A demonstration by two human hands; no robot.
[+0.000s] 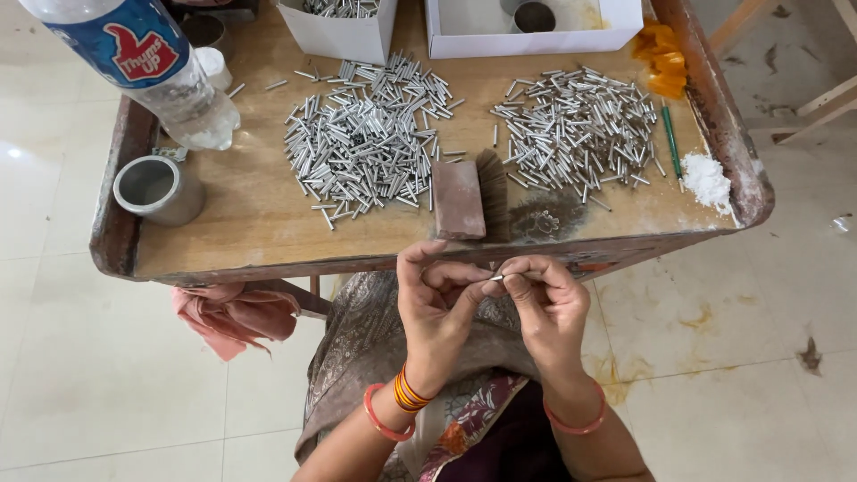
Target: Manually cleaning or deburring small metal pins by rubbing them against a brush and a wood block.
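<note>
Shiny silver metal everywhere: two big heaps of small tubes on the wooden tabletop (pixel 259 223), the left heap (pixel 370 134) and the right heap (pixel 580 129), kept apart, maybe to tell one sort from the other. One tiny metal tube (pixel 496 278) pinched between both hands, just below the tabletop's near edge and close to the eyes, likely for a good look. Left hand (pixel 437 308) clenched on one end, right hand (pixel 544 303) clenched on the other. A reddish brush (pixel 469 196) lying near, easy to reach. Two white open boxes (pixel 339 31) at the far edge. A clear plastic bottle (pixel 143 62) with a blue and red label at the left. A grey metal cup (pixel 159 189) by the left rim. Orange bits (pixel 661 58) and white powder (pixel 707 178) at the right.
</note>
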